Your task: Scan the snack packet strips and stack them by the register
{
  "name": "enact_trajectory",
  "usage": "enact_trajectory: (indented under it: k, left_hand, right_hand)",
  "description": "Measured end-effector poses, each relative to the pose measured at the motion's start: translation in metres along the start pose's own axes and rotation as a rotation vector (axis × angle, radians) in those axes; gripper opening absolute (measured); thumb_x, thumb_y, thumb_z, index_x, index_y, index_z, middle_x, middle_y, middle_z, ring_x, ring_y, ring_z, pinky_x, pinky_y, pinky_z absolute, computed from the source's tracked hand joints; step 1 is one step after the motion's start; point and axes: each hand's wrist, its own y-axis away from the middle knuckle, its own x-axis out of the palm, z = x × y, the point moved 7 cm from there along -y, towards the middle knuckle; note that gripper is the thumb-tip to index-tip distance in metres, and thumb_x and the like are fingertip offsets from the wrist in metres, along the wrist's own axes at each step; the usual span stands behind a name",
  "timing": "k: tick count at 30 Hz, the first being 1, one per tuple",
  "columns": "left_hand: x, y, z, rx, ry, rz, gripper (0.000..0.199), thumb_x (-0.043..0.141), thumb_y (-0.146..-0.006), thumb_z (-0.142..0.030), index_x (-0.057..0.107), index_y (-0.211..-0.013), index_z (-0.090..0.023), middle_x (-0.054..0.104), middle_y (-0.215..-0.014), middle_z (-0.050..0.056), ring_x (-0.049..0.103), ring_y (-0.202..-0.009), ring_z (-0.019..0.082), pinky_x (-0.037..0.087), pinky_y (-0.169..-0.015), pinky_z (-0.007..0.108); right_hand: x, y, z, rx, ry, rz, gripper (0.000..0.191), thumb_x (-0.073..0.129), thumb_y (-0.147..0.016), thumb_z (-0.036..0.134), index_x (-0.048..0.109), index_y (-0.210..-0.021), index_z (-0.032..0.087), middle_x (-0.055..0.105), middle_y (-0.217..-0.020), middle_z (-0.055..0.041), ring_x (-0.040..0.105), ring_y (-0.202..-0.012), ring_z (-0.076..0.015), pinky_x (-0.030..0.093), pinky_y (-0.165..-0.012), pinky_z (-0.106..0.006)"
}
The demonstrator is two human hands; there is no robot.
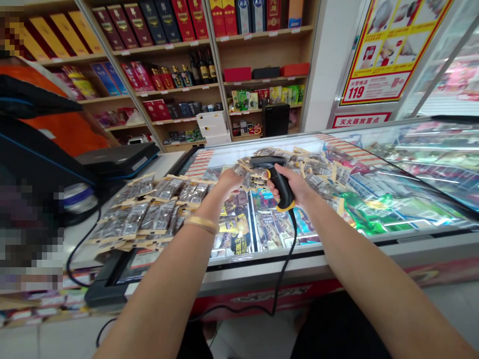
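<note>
Head view: scanner point(284, 188) gripped in the right hand point(296, 184), its nose toward the left hand point(228, 182). Left hand is at the packets point(160, 214); its grip cannot be told. Freezer point(254, 276) below the hands; shelves point(262, 35) beyond.

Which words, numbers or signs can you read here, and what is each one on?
"119": red-and-yellow poster, lower left.
"火警电话": same poster, above that number.
"灭火器放置点": sign below the poster.
Too small or blurred to read: shelf boxes, piled packets, bagged goods, red case front.
</note>
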Motion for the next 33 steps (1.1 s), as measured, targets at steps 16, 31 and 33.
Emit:
enact_trajectory:
  k: [16, 31, 33]
  left_hand:
    - [-0.013, 0.041, 0.029, 0.020, 0.641, -0.241, 0.003, 0.044, -0.091, -0.019, 0.045, -0.090, -0.021, 0.048, -0.080, -0.003, 0.054, -0.064, 0.009, 0.060, -0.067, 0.029]
    - [-0.013, 0.045, 0.026, 0.080, 0.618, -0.251, 0.006, 0.043, -0.091, -0.019, 0.047, -0.095, -0.022, 0.049, -0.080, -0.003, 0.053, -0.062, 0.010, 0.055, -0.058, 0.023]
    - [-0.013, 0.045, 0.027, 0.068, 0.600, -0.252, 0.007, 0.043, -0.092, -0.020, 0.047, -0.097, -0.022, 0.049, -0.079, -0.003, 0.052, -0.061, 0.010, 0.054, -0.057, 0.023]
  right_hand:
    - [0.008, 0.009, -0.004, 0.060, 0.182, 0.122, 0.033, 0.063, -0.087, 0.048, 0.058, -0.089, 0.015, 0.057, -0.057, 0.0002, 0.050, -0.042, -0.0104, 0.042, -0.038, -0.020]
    - [0.011, 0.009, -0.011, 0.075, 0.323, 0.167, 0.041, 0.068, -0.082, 0.054, 0.060, -0.084, 0.014, 0.057, -0.059, -0.0008, 0.049, -0.043, -0.0095, 0.043, -0.038, -0.020]
    - [0.012, 0.008, -0.012, 0.077, 0.326, 0.175, 0.041, 0.069, -0.082, 0.054, 0.060, -0.084, 0.014, 0.057, -0.059, -0.0007, 0.048, -0.044, -0.0095, 0.042, -0.038, -0.020]
